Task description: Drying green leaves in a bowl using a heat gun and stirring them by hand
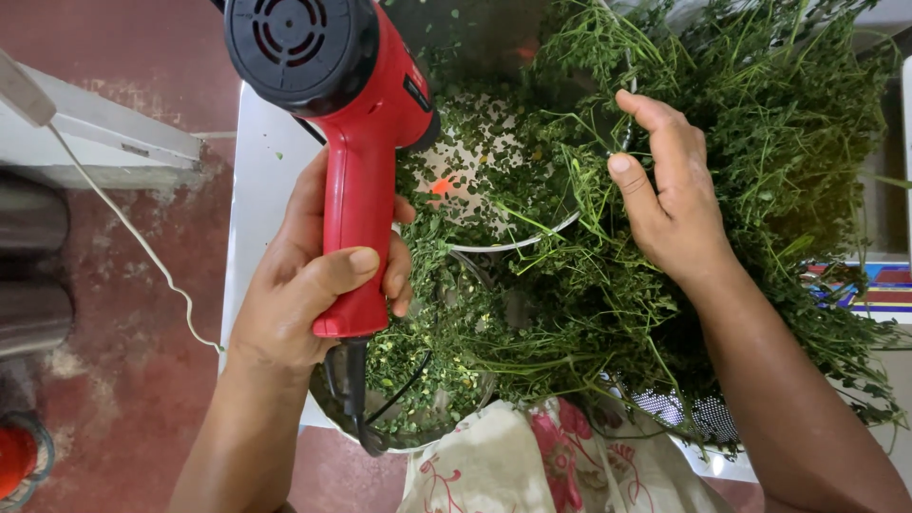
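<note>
While the left hand (313, 285) is wrapped tight round the grip of a red heat gun (351, 114), thumb laid across the front of the handle, the gun's black vented back faces up at the wearer and its nozzle points away and down, toward the steel bowl (513, 242) just beyond the knuckles. Held that way, the blast would seem to land on the small loose leaves (475, 152) scattered in the bowl, where an orange glow shows. Its black cord (356, 389) drops from the handle past the wrist and over a second leaf-filled bowl (418, 380) lying just under that hand.

The right hand (670, 190) is open, gripping nothing, fingers loosely curved and resting against the big heap of leafy green stalks (760, 142), apparently to keep them back from the bowl to its left. Below both wrists lies a flowered cloth (551, 465); the white counter (261, 171) shows to the left of the gun hand.
</note>
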